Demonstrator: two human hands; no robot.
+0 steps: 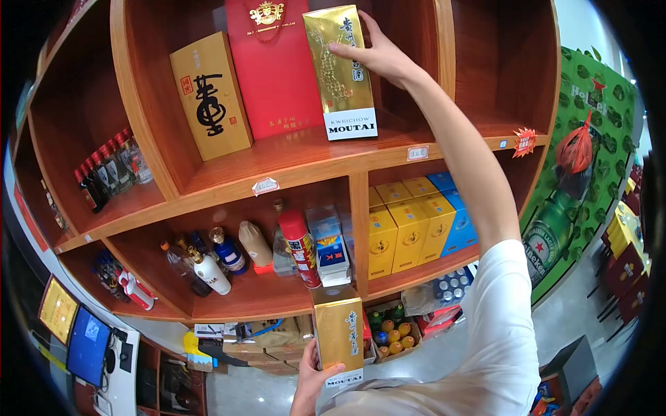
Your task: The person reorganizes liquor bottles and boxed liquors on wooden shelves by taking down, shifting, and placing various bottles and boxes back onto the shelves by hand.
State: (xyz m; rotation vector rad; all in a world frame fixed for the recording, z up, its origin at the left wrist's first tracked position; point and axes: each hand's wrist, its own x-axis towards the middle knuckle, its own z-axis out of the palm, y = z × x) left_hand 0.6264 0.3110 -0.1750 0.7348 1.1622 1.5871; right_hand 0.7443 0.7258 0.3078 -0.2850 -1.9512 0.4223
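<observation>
My right hand [385, 59] reaches up to the top shelf, its thumb across the front of a gold Moutai box [340, 90] and its fingers around the side. That box stands upright on the shelf board, leaning slightly left. Low in front of me, my left hand [312, 378] grips a second gold Moutai box [339, 333] near its white lower end. Beside the upper box is a red gift bag [274, 83], partly covered by it. Further left, a tan box with black characters [211, 97] leans against the bag.
Below, yellow boxes [409, 236] and blue boxes [458, 222] fill one compartment. Another holds a red spray can [298, 249], a white bottle [210, 270] and a blue bottle [229, 251]. Small bottles [114, 166] stand at left. A monitor [88, 345] is lower left.
</observation>
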